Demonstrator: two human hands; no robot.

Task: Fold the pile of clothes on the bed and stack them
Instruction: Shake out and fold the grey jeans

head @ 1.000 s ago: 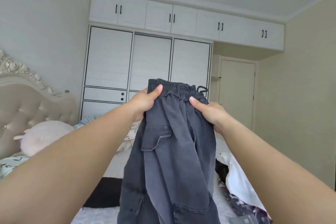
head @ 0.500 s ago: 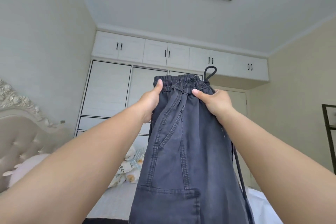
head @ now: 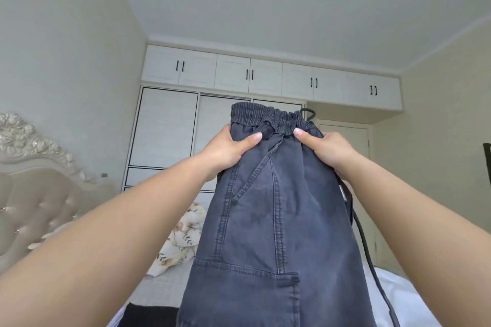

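The dark grey trousers [head: 263, 220] hung in the centre of the frame, held up in the air by their elastic waistband, which sat just above mid-height against the white wardrobe [head: 170, 127] behind. The left hand [head: 228, 150] pinched the fabric just under the waistband at its left end, thumb lying across the front; the right hand [head: 325, 150] gripped the opposite end the same way, thumb forward, fingers hidden behind the cloth. Holding both ends high was probably meant to let the weight of the legs pull the garment straight, so seams and the big patch pocket lined up before any fold. A black drawstring [head: 364, 244] dangled down the right side of the trousers, loose, and would likely need tucking in. The legs ran out of the lower edge of the frame, so how they hung could not be told. Low in the frame lay the bed [head: 164, 284], with a floral-printed cloth [head: 180, 241] left of the trousers and something black [head: 148, 314] at the bottom edge. Nothing folded or stacked was in sight, so the task seemed at an early stage
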